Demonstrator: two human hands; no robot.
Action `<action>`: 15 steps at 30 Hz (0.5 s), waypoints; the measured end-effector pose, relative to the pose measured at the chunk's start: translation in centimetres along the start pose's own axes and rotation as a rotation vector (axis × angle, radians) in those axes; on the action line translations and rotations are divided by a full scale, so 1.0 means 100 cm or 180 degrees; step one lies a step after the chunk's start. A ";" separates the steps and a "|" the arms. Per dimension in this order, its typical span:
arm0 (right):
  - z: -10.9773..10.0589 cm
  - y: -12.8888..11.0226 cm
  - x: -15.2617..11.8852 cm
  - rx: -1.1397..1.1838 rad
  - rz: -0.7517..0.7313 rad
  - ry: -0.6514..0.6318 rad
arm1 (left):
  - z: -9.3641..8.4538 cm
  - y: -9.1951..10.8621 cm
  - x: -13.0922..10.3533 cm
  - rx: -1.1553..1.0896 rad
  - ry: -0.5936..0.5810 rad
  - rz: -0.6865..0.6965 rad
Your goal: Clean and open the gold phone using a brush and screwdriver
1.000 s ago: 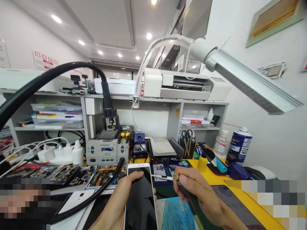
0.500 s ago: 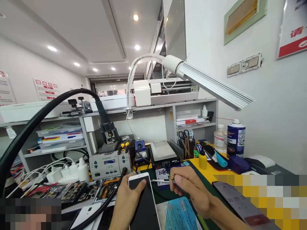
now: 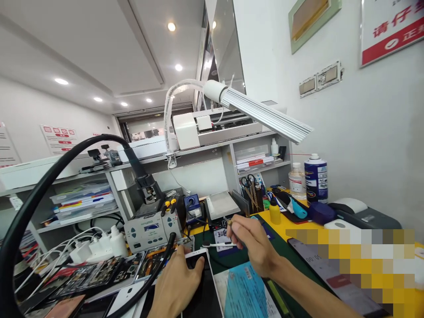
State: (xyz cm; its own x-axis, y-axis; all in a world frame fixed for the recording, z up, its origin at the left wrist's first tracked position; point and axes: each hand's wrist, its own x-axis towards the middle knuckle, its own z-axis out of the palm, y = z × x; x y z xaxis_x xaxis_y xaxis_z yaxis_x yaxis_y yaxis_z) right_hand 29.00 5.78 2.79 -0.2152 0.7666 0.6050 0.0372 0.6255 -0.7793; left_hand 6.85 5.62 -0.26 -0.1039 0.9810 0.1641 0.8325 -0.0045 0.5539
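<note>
White-framed, black-screened slab phone (image 3: 207, 289) is gripped in the left hand (image 3: 175, 282), long axis pointing away from the person. Right hand (image 3: 256, 243) is off to its right, fingers clenched round some brass-tipped tool (image 3: 229, 223).

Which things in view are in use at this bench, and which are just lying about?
In use:
- white-framed phone, in the left hand
- brass-tipped tool, in the right hand

Apparently lying about:
- yellow bottle
- dark blue spray can
- clear bottle
</note>
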 end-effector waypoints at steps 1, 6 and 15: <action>-0.001 0.002 0.002 0.0046 0.0051 0.0169 | -0.001 0.000 -0.001 0.0131 -0.0043 0.0031; -0.009 0.011 0.014 0.0315 0.0448 0.0742 | -0.005 0.004 -0.005 0.0581 -0.0172 0.0170; -0.022 0.005 0.027 0.1144 0.1019 0.0886 | -0.032 0.024 -0.013 0.0332 0.0328 0.0788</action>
State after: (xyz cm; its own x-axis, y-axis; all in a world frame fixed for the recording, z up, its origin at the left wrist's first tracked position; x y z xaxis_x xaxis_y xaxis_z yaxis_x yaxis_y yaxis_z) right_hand 30.60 8.47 4.39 0.0198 0.9502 0.3110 -0.2875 0.3033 -0.9085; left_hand 7.23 3.72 3.51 0.0594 0.9276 0.3689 0.8904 -0.2163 0.4004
